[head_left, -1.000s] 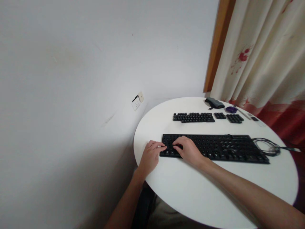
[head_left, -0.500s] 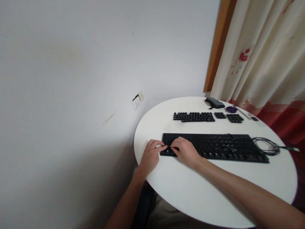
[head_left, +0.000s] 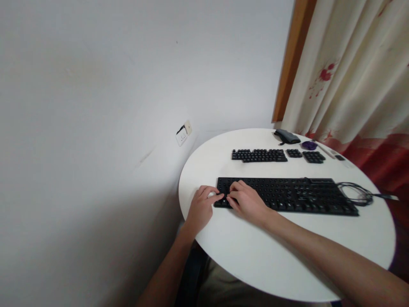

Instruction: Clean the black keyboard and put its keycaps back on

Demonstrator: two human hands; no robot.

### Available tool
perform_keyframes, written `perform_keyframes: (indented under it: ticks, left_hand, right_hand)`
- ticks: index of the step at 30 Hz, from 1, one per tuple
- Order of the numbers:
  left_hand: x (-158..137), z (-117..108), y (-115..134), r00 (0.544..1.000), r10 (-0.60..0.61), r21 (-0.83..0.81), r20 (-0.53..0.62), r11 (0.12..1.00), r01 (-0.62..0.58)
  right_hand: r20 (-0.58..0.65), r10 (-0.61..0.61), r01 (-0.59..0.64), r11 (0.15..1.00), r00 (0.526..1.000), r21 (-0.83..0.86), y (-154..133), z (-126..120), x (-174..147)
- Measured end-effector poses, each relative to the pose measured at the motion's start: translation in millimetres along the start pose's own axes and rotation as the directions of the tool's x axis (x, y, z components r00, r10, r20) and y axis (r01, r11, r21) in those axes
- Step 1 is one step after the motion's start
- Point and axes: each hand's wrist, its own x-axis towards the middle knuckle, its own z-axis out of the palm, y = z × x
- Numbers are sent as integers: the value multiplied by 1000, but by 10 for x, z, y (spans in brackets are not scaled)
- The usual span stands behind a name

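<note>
A long black keyboard (head_left: 287, 196) lies flat on the white round table (head_left: 249, 251). Much of its face shows small separate studs where keycaps are off. At its left end, my left hand (head_left: 201, 207) grips the edge, thumb over the top and index finger bent beside it. My right hand (head_left: 247, 202) is over the keys just right of that, thumb and fingers bent in toward each other. Whatever is between its fingertips is hidden or too small to make out.
Behind the keyboard lie black keycaps (head_left: 259, 155) in rows, with smaller groups of keycaps (head_left: 313, 157) to the right. Farther back are a grey-black pouch (head_left: 287, 136) and a purple item (head_left: 309, 145). A coiled cable (head_left: 359, 196) sits at right. The wall (head_left: 96, 128) borders the left.
My right hand's fingers have shifted slightly, with a little more space showing between index finger and thumb. My left hand keeps its place. The view has moved slightly.
</note>
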Motion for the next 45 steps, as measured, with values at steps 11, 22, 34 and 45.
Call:
perform_keyframes:
  ticks: [11,22,34,45]
  left_hand:
    - [20,12,-6,1000,-8,25,-2,1000,9]
    - [11,18,-33,1000,-29,-19,-8,999,29]
    - [-16,0,25,1000,-5,13,-8,1000,5]
    - [-22,-9,33,999,-18,-24,-46,1000,17]
  right_hand:
    - [37,30,-29,999,999,-22,7,21,-33]
    - [25,24,-25,1000,999,18,24,2,-29]
    - [-71,102,-87,980,992,181,138,6,-21]
    - [-96,172,-149,967,980,208,232,-64,5]
